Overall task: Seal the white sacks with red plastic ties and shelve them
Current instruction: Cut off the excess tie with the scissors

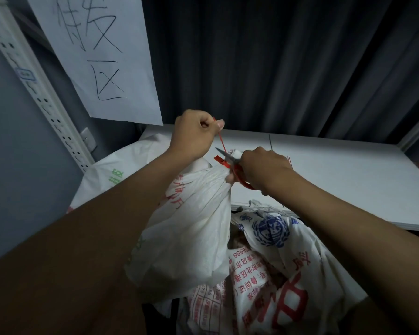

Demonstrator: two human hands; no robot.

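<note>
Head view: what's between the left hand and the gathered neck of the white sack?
In the head view, the red tie's tail runs taut from the left hand down to the white sack's neck; the scissors, gripped by the right hand, meet it there.

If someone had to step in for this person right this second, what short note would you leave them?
Left hand: pinches the free tail of the red tie, pulling it up taut.
Right hand: holds the red-handled scissors, blades at the tie just above the sack's neck.
White sack: neck gathered and cinched by the tie, held in front of the white shelf board.
Done: tie is on this sack.
Left: snip the tail, shelve the sack. Printed sacks below look not yet sealed. One sack already lies at the shelf's left.
</note>
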